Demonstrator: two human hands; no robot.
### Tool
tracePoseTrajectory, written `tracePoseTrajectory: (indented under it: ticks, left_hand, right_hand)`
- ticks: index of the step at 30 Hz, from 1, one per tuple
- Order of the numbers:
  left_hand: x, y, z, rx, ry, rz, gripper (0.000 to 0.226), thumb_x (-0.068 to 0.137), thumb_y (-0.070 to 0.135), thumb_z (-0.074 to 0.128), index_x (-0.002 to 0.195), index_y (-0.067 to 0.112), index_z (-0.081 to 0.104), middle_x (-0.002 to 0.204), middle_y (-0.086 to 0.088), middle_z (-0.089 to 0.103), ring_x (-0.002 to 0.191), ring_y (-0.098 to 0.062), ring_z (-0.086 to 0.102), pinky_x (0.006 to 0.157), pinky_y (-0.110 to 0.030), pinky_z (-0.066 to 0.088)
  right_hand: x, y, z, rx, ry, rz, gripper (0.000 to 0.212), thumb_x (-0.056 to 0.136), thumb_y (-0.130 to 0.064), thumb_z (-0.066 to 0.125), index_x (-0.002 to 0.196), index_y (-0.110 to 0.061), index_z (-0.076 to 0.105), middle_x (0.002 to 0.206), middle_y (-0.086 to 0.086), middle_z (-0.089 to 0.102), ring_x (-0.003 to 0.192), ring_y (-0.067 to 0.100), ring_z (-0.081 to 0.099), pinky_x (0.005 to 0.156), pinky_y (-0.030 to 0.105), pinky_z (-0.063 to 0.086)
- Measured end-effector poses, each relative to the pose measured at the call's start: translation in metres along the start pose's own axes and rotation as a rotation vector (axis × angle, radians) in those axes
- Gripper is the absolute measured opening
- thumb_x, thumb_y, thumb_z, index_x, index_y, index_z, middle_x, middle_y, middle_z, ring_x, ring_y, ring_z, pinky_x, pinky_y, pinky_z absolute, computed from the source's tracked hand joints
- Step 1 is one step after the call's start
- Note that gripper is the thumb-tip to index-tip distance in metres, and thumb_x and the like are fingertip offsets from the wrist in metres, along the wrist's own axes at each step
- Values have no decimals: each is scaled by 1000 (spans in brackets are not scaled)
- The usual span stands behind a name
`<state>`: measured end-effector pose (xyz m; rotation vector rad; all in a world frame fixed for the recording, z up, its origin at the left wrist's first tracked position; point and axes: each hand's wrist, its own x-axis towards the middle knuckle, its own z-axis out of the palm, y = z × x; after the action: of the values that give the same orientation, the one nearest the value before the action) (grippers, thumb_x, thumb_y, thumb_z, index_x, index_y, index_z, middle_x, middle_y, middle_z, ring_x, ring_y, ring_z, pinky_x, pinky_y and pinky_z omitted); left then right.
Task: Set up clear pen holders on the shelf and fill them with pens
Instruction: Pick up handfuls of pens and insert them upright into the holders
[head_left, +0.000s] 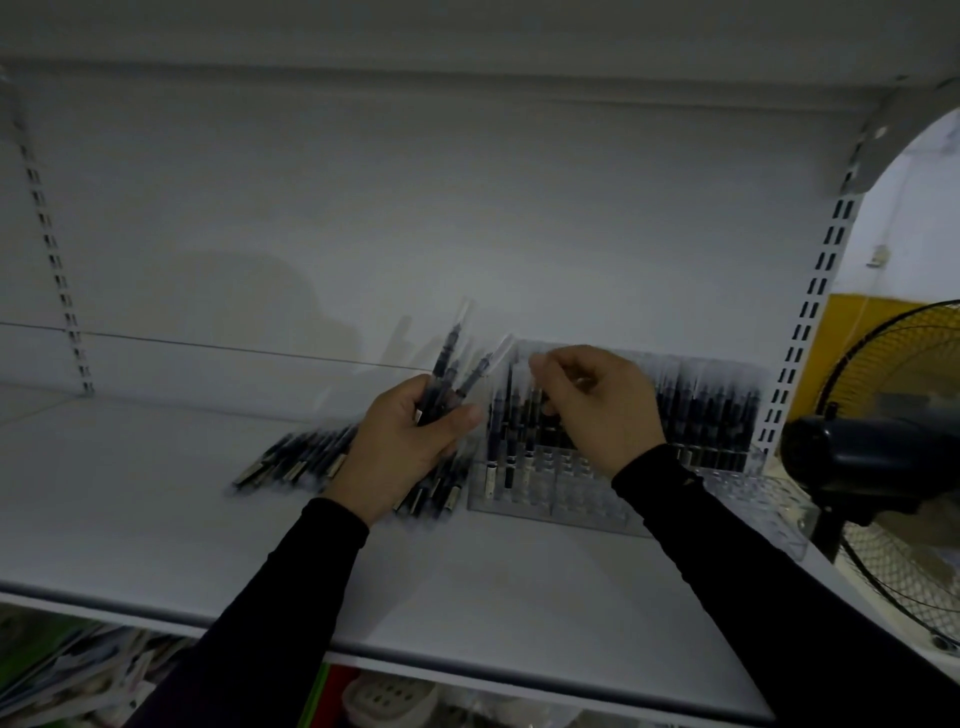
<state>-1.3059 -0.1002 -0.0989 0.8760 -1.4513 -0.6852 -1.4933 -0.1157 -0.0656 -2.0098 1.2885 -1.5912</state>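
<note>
My left hand (402, 441) grips a small bunch of dark pens (453, 364) whose clear caps point up and away. My right hand (597, 402) pinches the top of one pen (535, 400) that stands in the clear pen holder (545, 499) on the white shelf (156, 499). The holder's back rows are packed with upright dark pens (701, 415); its front slots near me hold few. A loose pile of pens (296, 460) lies flat on the shelf, left of the holder and partly under my left hand.
A second clear holder (763, 499) sits at the shelf's right end. A black standing fan (883, 457) is close beyond that end. The slotted upright (810, 312) and the shelf above bound the space. Goods lie on the shelf below (78, 670).
</note>
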Motion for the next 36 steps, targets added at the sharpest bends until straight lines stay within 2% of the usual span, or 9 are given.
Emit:
tracePoseTrajectory:
  ticks: [3,8,11,17,21,24,27,32,36]
  left_hand:
    - [0,-1,0,-2,-19,4,26,86,14,71,72,9,50,53,-1,45,40,-8,39,43,-17,35]
    - [-1,-1,1,-19,-49,2,23,84,15,72,72,10,53,51,4,48,44,-11,42,46,-20,36]
    - [-1,-1,1,-30,-66,-11,22,85,17,71,73,11,53,50,5,47,42,-10,40,44,-19,35]
    - [-2,2,0,24,-70,-53,27,96,26,58,81,3,55,53,-2,49,41,-9,36,43,-18,33]
    - [-1,0,2,56,-32,-64,39,97,28,55,96,-12,55,53,-2,50,39,-9,35,41,-17,32]
    - [-1,1,2,57,-23,-61,37,98,26,54,95,-11,57,55,-5,51,40,-9,35,41,-17,32]
    - [-1,1,2,54,-20,-64,33,98,27,54,95,-5,62,56,-6,51,41,-9,36,42,-17,33]
    - [-1,0,2,46,5,-74,28,98,26,55,92,0,64,60,-10,52,41,-8,36,42,-17,33]
    - [0,-1,1,50,9,-81,28,98,25,56,91,-1,64,60,-11,52,39,-7,36,41,-17,32]
  right_hand:
    - [-3,-17,2,141,-121,53,25,91,-38,61,95,-16,72,78,-4,68,52,9,63,56,17,49]
    - [-4,-28,13,244,-189,127,28,91,-31,63,84,-5,70,64,-5,66,42,9,56,51,20,47]
    - [-3,-28,14,337,-186,186,24,90,-30,64,79,-9,70,56,-10,64,42,8,54,46,18,42]
    - [9,-24,0,533,48,241,15,91,-25,63,86,-13,71,79,-2,73,50,10,61,46,19,46]
    - [19,-18,-15,618,184,206,18,91,-20,63,93,-4,71,76,2,72,58,10,65,55,18,50]
    - [21,-13,-22,594,228,159,15,91,-19,64,93,-6,71,72,0,71,60,11,66,59,19,52]
    - [18,-7,-22,464,214,96,10,90,-20,65,92,-12,71,78,2,72,63,10,68,62,22,55]
    - [9,-1,-12,336,137,36,7,90,-25,66,87,-22,71,78,-4,72,68,12,71,67,22,56]
    - [6,2,-1,260,49,-22,9,90,-26,65,83,-30,68,76,-2,72,69,15,70,71,28,58]
